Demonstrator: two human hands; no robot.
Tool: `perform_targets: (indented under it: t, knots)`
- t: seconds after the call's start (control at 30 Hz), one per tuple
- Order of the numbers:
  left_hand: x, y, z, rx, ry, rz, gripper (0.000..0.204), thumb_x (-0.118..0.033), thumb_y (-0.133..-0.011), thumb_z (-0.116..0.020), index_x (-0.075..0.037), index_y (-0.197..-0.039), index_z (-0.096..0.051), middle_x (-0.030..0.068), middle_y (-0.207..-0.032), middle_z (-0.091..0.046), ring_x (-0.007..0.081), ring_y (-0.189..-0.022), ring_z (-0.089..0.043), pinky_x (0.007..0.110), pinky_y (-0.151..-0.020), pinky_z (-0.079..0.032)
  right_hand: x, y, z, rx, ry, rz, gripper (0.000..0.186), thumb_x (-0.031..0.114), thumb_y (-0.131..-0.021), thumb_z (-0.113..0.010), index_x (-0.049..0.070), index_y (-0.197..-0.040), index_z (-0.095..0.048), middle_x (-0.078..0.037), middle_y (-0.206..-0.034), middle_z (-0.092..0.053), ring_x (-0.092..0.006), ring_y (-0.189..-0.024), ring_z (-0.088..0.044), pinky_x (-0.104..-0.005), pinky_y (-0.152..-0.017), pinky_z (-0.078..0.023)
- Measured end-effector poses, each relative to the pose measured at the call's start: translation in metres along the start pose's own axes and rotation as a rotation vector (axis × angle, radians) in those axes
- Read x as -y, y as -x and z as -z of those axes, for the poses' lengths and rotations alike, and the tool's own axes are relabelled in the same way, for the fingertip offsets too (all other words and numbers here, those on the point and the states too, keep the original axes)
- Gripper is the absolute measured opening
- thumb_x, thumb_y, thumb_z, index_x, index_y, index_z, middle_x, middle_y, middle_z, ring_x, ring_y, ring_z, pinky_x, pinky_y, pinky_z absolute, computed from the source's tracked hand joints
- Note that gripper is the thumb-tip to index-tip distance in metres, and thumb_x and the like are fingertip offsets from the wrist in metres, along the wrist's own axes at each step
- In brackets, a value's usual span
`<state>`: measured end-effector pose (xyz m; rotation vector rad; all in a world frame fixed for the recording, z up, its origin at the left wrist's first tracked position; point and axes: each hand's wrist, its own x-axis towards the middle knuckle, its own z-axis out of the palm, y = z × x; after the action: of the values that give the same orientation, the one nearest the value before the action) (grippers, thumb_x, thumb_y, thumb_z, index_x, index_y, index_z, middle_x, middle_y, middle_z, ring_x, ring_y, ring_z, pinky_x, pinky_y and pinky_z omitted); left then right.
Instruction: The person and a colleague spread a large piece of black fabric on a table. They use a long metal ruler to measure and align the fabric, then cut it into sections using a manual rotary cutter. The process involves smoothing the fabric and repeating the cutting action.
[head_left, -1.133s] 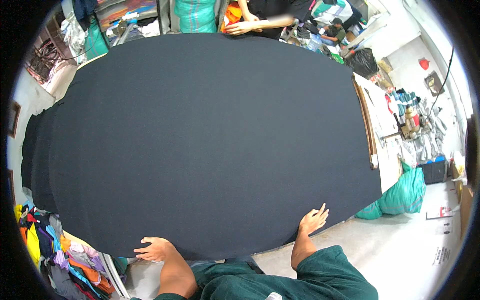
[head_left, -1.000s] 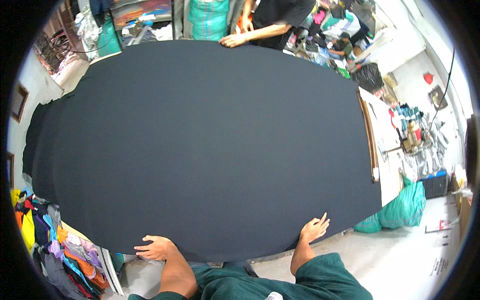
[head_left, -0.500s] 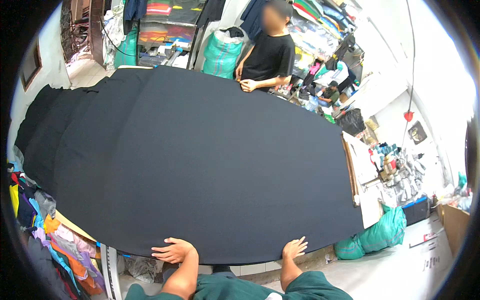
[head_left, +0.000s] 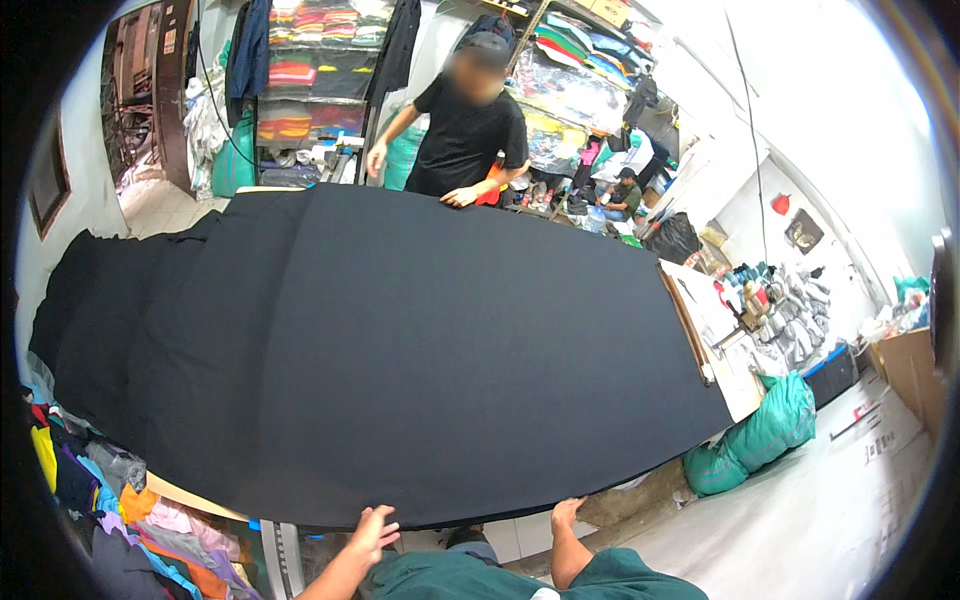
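A wide sheet of black cloth (head_left: 480,340) covers the table in front of me, with soft creases toward its left end. Just off the cloth's near edge, my left hand (head_left: 374,530) is open, fingers spread and nothing in it. My right hand (head_left: 566,512) is at the same edge farther right, its fingers extended and their tips by the cloth's border. Whether those tips touch the fabric is hard to tell.
Across the table a person in black (head_left: 468,130) rests one hand on the cloth's far edge. Colourful garments (head_left: 165,530) are heaped at the lower left. A green sack (head_left: 755,435) lies by the table's right end, near a wooden strip (head_left: 686,325). Stocked shelves (head_left: 315,75) stand behind.
My left hand has lifted from the cloth and moved right, off its near edge. My right hand has drawn back to the edge. Across the table, the person has raised one arm; the view has shifted.
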<state>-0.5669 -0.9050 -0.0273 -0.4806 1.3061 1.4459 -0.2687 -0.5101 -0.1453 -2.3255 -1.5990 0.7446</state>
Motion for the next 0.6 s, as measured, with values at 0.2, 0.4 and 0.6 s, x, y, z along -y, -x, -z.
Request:
perform_targets:
  t: [0.2,0.4,0.6]
  knots:
    - [-0.015,0.032,0.071,0.135,0.15,-0.081,0.065,-0.047,-0.106,-0.052,0.001,-0.15,-0.048,0.0255,-0.129,-0.068,0.0311,-0.113,-0.073,0.036,-0.088,-0.062,-0.129,0.002,-0.083,0.823,0.349,0.04,0.048,0.034,-0.104,-0.046,0.001,-0.133,-0.066,-0.021,-0.128,-0.069,-0.0361,-0.104,-0.072,-0.0546,-0.081,-0.059]
    - [-0.03,0.037,0.081,-0.001,0.241,-0.367,0.041,-0.042,-0.104,-0.061,-0.004,-0.122,-0.066,0.0121,-0.104,-0.078,0.0151,-0.086,-0.073,0.024,-0.068,-0.056,-0.211,0.037,-0.127,0.85,0.573,0.792,0.044,0.035,-0.099,-0.061,-0.001,-0.122,-0.072,-0.02,-0.119,-0.076,-0.0365,-0.11,-0.072,-0.0502,-0.088,-0.057]
    - [-0.118,0.047,0.105,-0.103,0.326,-0.655,0.031,-0.042,-0.104,-0.063,-0.012,-0.099,-0.066,0.0023,-0.089,-0.073,0.0109,-0.077,-0.068,0.024,-0.065,-0.052,-0.104,0.087,-0.077,0.843,0.117,0.224,0.033,0.019,-0.094,-0.057,-0.007,-0.109,-0.072,-0.017,-0.085,-0.073,-0.0297,-0.076,-0.073,-0.0429,-0.065,-0.058]
